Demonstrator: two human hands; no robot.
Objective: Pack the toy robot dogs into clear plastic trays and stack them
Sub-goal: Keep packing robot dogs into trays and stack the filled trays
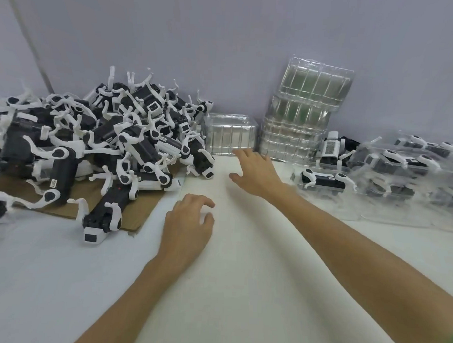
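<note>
The right hand point(256, 172), fingers spread and empty, reaches across the desk point(242, 274) with its fingertips just short of the single clear tray point(230, 138) standing against the wall; the left hand point(189, 225), loosely curled and empty, rests on the desk just right of the nearest toy robot dog point(103, 213). The heap of toy robot dogs point(93, 141) on cardboard point(131, 206) at left is too tangled to count. One leaning stack of empty trays point(304, 110) stands behind, and the packed trays point(400, 177) at right are blurred, cut off, uncountable.
</note>
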